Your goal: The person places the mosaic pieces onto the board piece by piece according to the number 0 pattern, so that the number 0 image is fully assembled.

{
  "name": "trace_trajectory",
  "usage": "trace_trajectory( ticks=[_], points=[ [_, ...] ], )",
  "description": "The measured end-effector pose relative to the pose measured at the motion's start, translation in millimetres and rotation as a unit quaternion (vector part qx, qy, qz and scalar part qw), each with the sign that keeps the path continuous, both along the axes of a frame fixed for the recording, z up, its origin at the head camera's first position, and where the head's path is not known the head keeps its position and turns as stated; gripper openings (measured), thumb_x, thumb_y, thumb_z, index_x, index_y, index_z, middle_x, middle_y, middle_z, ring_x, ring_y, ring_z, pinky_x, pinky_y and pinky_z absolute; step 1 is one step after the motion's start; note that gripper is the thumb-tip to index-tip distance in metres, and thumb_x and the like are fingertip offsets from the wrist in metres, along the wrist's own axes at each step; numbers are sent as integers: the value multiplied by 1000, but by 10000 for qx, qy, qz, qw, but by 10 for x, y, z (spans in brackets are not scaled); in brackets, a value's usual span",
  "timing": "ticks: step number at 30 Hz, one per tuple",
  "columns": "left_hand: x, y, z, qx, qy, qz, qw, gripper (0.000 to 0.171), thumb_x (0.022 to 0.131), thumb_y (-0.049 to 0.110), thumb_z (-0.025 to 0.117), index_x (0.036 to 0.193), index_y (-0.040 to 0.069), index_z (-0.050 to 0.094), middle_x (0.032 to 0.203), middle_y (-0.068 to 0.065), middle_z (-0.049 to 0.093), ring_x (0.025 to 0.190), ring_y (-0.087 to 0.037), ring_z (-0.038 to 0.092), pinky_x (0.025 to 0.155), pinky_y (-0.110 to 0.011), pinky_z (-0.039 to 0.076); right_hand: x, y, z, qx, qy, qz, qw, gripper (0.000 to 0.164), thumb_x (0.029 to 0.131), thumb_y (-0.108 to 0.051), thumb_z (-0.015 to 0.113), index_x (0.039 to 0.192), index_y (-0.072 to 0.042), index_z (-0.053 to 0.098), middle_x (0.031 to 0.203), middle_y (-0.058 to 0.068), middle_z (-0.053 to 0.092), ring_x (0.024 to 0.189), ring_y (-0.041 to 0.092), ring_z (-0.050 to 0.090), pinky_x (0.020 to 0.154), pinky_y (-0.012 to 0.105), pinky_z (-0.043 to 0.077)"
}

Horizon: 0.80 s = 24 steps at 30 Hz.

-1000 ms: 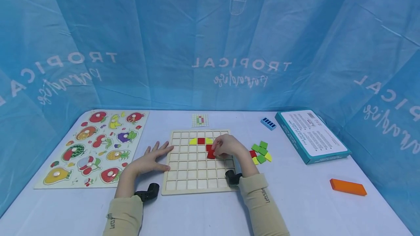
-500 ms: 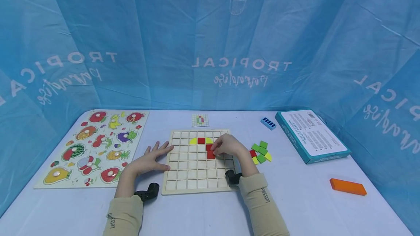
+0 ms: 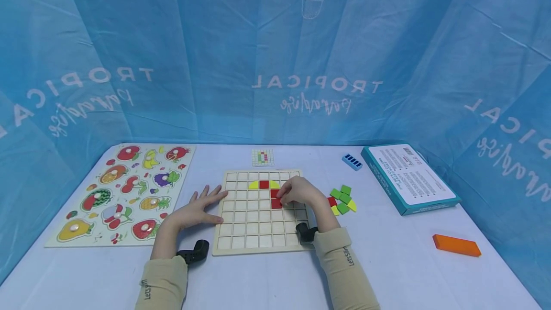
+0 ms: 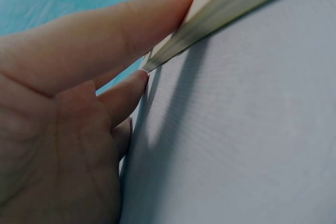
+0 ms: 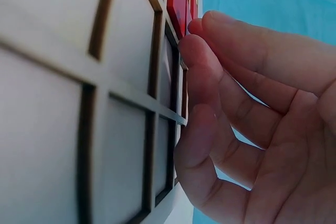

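Right hand [image 3: 299, 193] fingertips curled on red tile [image 3: 277, 203], pressing into grid board [image 3: 258, 233]. Left hand [image 3: 199, 209] flat, fingers spread, bracing board edge. Risk: tile cocks in cell, jams; board skids if brace lifts.

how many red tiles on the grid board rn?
3 visible: one red tile in the second row between the yellow pieces, two more stacked below and to its right, at the right hand. That hand may hide others.
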State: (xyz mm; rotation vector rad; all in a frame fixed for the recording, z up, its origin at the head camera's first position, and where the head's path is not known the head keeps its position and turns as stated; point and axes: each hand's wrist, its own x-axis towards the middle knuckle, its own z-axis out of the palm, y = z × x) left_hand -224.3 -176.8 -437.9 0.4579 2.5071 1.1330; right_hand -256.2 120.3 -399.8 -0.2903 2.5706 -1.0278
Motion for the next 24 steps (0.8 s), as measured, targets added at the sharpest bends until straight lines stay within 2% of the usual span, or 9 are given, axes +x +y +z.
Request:
trace_trajectory(
  ticks=[5,10,15,18,24],
  points=[
    [-3,-8,8,10,-25,24,10000,85,73,31,73,144,8,32,153,-19,8,138,-40,-12,109,-57,-14,-10,22,19,-9,-7,-95,10000,8,77,-4,70,83,-9,72,86,0,67,71,13,55,64,24,48],
    [-5,-11,18,9,-3,15,10000,84,74,30,73,143,7,32,153,-20,8,138,-41,-12,109,-57,-14,-26,54,42,-116,-55,-151,9998,8,79,-6,69,87,-8,71,83,1,66,69,15,55,62,27,49],
    [-12,-16,14,-19,21,12,10000,84,74,31,73,143,7,33,153,-20,9,138,-41,-12,109,-56,-14,-65,93,37,-152,-75,-262,9995,11,79,-9,70,90,-11,70,85,1,64,73,15,55,65,27,48],
    [-10,-16,11,-7,3,18,10000,84,73,31,73,143,7,33,153,-20,8,138,-41,-12,109,-57,-14,-75,140,39,-273,-6,-307,9992,13,79,-9,70,92,-11,70,85,2,63,75,16,55,66,29,48],
    [-1,-5,20,40,19,-64,10000,84,74,31,73,143,6,33,152,-22,9,138,-42,-12,109,-57,-15,-73,291,74,-719,115,-373,9967,21,80,-7,68,102,-5,67,88,4,63,82,18,56,72,32,49]
  ],
)
